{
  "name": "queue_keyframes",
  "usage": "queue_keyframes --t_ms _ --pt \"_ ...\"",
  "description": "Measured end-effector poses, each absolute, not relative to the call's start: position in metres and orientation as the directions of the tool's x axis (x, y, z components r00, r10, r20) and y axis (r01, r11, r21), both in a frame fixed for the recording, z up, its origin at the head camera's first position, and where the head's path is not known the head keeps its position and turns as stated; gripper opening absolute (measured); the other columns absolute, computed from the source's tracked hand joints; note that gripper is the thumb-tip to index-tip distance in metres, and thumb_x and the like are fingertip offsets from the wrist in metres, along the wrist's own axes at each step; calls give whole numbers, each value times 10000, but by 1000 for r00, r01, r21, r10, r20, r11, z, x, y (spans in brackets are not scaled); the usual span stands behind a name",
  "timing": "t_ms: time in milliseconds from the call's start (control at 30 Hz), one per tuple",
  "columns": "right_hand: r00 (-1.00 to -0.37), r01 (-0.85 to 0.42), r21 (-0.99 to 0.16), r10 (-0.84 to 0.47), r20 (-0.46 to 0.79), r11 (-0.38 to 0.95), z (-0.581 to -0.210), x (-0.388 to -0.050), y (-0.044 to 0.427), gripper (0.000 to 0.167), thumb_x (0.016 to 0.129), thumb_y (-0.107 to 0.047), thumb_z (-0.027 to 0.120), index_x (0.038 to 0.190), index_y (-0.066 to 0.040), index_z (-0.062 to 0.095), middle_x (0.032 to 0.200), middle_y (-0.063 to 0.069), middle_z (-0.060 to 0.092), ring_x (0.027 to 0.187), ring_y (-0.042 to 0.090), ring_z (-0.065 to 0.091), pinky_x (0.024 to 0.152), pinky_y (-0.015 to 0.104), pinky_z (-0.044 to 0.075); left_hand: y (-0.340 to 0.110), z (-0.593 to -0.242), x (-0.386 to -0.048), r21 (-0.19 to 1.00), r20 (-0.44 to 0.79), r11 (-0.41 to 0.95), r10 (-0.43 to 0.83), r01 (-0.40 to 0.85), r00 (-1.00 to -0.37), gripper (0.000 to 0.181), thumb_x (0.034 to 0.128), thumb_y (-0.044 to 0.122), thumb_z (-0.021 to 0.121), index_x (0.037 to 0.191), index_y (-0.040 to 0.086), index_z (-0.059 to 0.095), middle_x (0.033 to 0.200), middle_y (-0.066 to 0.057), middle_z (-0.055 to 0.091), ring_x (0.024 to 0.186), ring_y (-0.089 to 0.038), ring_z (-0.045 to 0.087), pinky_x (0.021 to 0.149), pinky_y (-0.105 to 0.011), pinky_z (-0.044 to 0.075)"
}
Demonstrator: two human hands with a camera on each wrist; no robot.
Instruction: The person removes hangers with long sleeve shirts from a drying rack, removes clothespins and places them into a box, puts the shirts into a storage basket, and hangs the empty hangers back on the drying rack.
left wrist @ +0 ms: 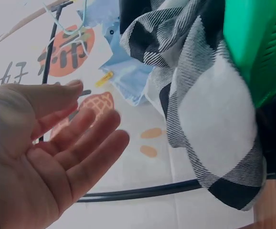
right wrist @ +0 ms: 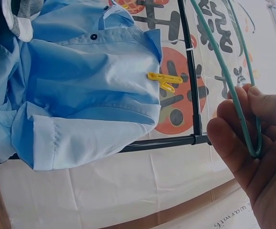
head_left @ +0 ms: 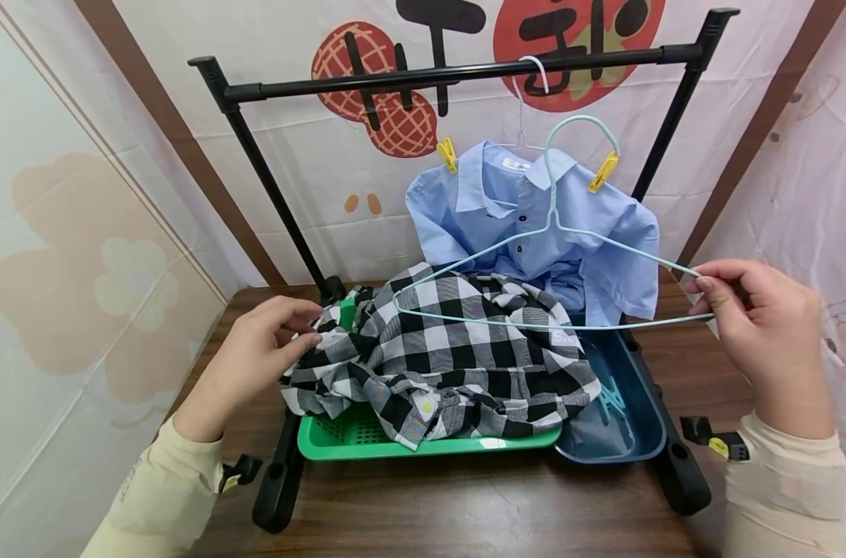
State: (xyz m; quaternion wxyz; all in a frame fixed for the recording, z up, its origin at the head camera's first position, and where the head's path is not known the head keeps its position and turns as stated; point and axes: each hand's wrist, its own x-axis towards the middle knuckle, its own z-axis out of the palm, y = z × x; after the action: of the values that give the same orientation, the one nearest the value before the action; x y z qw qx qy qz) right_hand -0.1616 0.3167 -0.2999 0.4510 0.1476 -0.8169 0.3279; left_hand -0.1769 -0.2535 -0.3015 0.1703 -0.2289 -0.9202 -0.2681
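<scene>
My right hand (head_left: 768, 333) pinches one end of a light teal wire hanger (head_left: 632, 246), which it holds up in front of the rack. In the right wrist view the fingers (right wrist: 231, 143) curl round the hanger's bent corner (right wrist: 255, 153). A black-and-white checked shirt (head_left: 464, 349) lies heaped over a green basket (head_left: 429, 448). My left hand (head_left: 255, 356) is beside the shirt's left end, fingers relaxed and slightly bent; the left wrist view shows the hand (left wrist: 66, 157) empty and apart from the checked cloth (left wrist: 219, 114).
Behind, a light blue shirt (head_left: 527, 209) with yellow clips (head_left: 603, 172) hangs on a white hanger from the black rack bar (head_left: 423, 77). A dark blue basket (head_left: 656, 434) holding a light blue clip (head_left: 609, 401) stands right of the green one. The rack's feet (head_left: 276, 496) flank both baskets.
</scene>
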Motion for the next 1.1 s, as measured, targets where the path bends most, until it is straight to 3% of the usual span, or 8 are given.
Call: queue_keyframes --t_ms 133,333,533,700,767,933,1100 --pt "-544 -552 -402 50 838 730 -300 -162 315 106 904 75 724 1003 53 753 921 -371 601 716 -197 567 686 1 428 -253 -295 -180 439 479 758 257 482 -840 313 950 111 744 1253 140 671 1157 -19 662 959 -148 668 754 -119 506" --pt "-542 -556 -389 35 840 734 -299 -163 313 121 892 90 728 1004 48 753 913 -314 621 718 -191 564 683 3 429 -253 -283 -187 462 546 759 165 459 -822 323 958 127 734 1274 111 667 1144 -62 654 899 -184 675 719 -81 484" --pt "-546 -564 -372 5 838 737 -299 -163 312 132 891 102 721 1012 56 746 914 -276 629 725 -195 562 691 4 432 -254 -268 -204 528 602 727 42 438 -797 355 949 117 734 1288 60 647 1195 -77 663 1003 -135 640 774 -63 481" --pt "-541 -550 -353 -1 841 757 -300 -163 312 149 877 105 735 1013 46 752 842 1 705 731 -209 538 660 6 408 -257 -257 -220 597 602 701 -70 390 -796 368 970 200 711 1305 73 632 1222 -60 672 988 8 618 787 -120 471" --pt "-534 -545 -356 14 846 759 -301 -164 311 164 859 114 750 1003 35 760 824 52 705 727 -215 529 643 9 396 -258 -252 -226 621 598 688 -106 375 -795 370 973 225 708 1301 72 631 1222 -61 678 975 40 613 787 -145 465" --pt "-530 -547 -350 9 848 760 -301 -165 311 164 860 132 736 996 43 756 836 -115 673 732 -229 523 651 3 385 -258 -240 -239 658 586 674 -178 336 -790 386 969 268 713 1306 98 629 1239 -47 673 995 15 623 774 -184 437" --pt "-524 -553 -358 21 852 753 -301 -166 310 181 840 147 747 984 39 762 814 -70 685 730 -220 528 652 8 390 -259 -231 -251 700 553 652 -238 291 -798 445 974 299 705 1364 120 584 1301 -39 629 1088 -66 626 791 -172 471"
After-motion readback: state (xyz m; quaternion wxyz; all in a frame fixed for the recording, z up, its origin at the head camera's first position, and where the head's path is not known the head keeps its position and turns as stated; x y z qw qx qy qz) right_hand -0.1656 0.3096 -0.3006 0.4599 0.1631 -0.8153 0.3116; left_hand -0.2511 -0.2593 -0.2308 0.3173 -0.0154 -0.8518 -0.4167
